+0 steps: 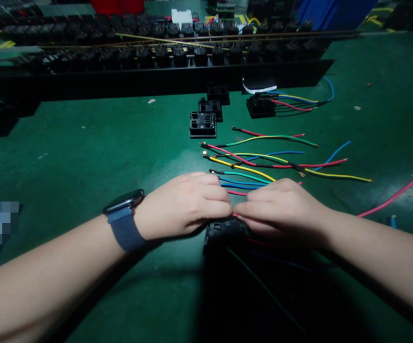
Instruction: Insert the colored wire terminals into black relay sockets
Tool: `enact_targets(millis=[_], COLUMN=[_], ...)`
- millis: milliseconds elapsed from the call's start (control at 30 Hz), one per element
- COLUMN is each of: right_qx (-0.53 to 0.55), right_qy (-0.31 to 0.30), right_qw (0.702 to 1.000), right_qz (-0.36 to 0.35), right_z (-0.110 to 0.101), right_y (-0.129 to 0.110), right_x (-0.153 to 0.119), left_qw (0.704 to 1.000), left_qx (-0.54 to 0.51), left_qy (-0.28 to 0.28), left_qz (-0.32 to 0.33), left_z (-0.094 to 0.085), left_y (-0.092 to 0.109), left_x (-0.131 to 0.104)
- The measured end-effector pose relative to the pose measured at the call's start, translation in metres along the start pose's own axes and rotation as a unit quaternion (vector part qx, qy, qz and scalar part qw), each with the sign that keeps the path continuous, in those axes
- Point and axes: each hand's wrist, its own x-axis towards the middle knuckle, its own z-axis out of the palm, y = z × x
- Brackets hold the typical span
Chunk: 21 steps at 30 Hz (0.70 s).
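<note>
My left hand (192,200), with a dark watch (126,202) on its wrist, has its fingers curled against the far side of a black plastic socket housing (224,233). My right hand (285,207) is closed in a pinch at the housing's right far corner. A bit of red wire (235,215) shows between the two sets of fingertips, which almost meet. Another stretch of red wire (403,193) sticks out beyond my right forearm. Shadow covers the lower part of the housing, and a thin green wire (263,288) runs from it towards me.
Loose red, yellow, green and blue wires (281,162) with metal terminals lie past my hands. Several black housings (202,125) stand behind them, and a wired one (262,105) sits to their right. A long black rack (149,83) crosses the back of the green surface (85,157).
</note>
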Motion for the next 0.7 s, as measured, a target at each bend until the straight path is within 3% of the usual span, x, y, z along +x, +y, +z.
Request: enact_targets(millis=[133, 267, 467, 700], right_qx=[-0.015, -0.038, -0.034, -0.047], right_qy=[0.01, 0.039, 0.028, 0.02], right_qw=[1.0, 0.998, 0.998, 0.998], right_qz=[-0.005, 0.018, 0.042, 0.049], right_z=[0.0001, 0.0005, -0.0015, 0.0001], right_y=[0.0021, 0.004, 0.0005, -0.0019], right_x=[0.0015, 0.0028, 0.0022, 0.0018], left_qw=[1.0, 0.996, 0.984, 0.99], left_qx=[0.011, 0.066, 0.129, 0.088], left_qy=[0.003, 0.042, 0.091, 0.096], left_qz=[-0.005, -0.053, -0.078, -0.061], left_z=[0.0009, 0.0031, 0.0024, 0.006], left_y=[0.0009, 0.0017, 0.0063, 0.0018], left_x=[0.0003, 0.0, -0.0011, -0.0013])
